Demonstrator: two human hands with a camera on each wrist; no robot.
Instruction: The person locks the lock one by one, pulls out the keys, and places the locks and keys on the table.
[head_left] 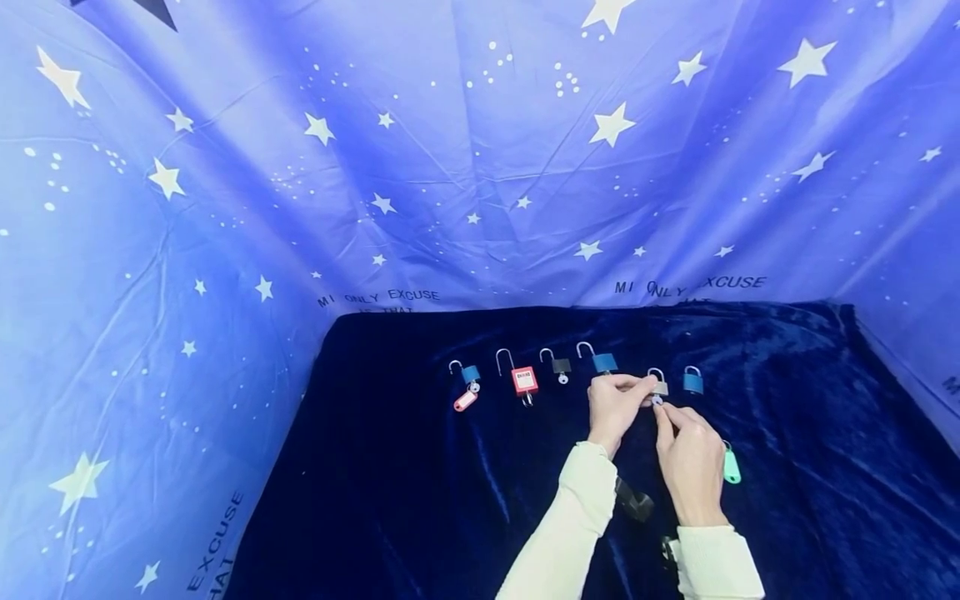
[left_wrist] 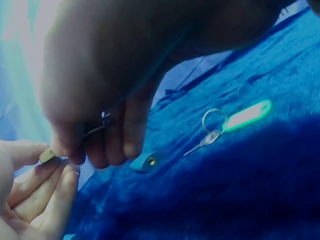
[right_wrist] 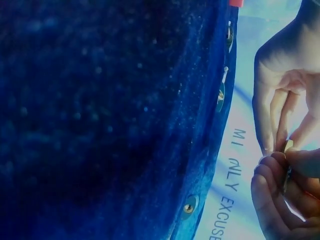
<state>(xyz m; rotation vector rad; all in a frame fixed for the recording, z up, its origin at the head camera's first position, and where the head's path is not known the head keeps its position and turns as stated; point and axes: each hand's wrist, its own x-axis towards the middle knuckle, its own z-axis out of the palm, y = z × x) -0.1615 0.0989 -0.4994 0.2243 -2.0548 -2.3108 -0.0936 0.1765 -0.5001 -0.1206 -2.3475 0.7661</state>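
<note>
A small brass padlock [head_left: 660,388] is held up by my left hand [head_left: 617,408], its thumb and fingers pinching the body, the shackle pointing up. My right hand [head_left: 692,462] pinches a silver key [head_left: 657,401] right at the padlock's underside. In the left wrist view, the brass body [left_wrist: 47,155] shows between the left fingertips, with the right fingers meeting it. The right wrist view shows both hands' fingertips together around the padlock [right_wrist: 289,145]; the key's tip is hidden. Just right of the hands stands a blue padlock [head_left: 693,381] with its shackle closed.
Left of the hands lie padlocks with raised shackles: a blue one [head_left: 604,362], a black one [head_left: 561,367], a red one [head_left: 525,380] and a blue one [head_left: 470,373] with a red tag [head_left: 466,402]. A green-tagged key [left_wrist: 210,137] lies on the dark blue cloth [head_left: 390,467].
</note>
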